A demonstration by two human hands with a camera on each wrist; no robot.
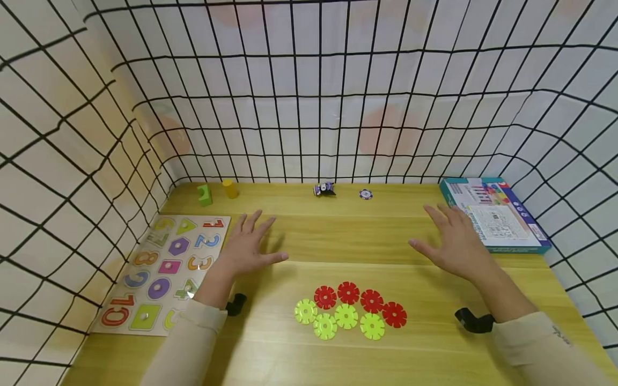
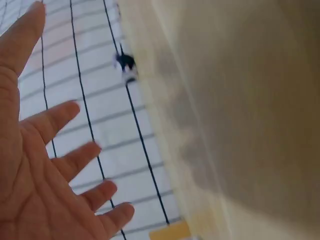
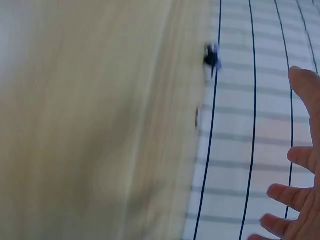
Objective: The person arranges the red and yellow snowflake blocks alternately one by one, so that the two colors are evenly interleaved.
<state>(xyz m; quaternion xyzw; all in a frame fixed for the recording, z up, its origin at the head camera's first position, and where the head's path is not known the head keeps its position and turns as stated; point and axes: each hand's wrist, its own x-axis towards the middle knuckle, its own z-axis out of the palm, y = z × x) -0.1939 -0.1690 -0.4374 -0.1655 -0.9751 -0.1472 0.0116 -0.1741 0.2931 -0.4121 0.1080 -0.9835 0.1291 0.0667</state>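
My left hand (image 1: 247, 247) hovers over the left part of the wooden table, fingers spread and holding nothing. Nearest to it is a number-and-shape puzzle board (image 1: 155, 219) lying flat at the left. My right hand (image 1: 454, 244) hovers at the right with its fingers extended, close to a flat boxed set (image 1: 497, 220). Between and nearer than the hands lie flower-shaped plastic discs: several red discs (image 1: 348, 288) in an arc behind several yellow-green discs (image 1: 346, 312). Both wrist views show each palm (image 2: 35, 195) with straight fingers (image 3: 287, 195) and no object in them.
Along the back edge stand a green block (image 1: 205, 195), a yellow cylinder (image 1: 229, 188), a small dark purple-and-white figure (image 1: 324, 188) and a poker-chip-like disc (image 1: 366, 194). Black grid wire panels (image 1: 318, 96) over white sheeting enclose the back and sides.
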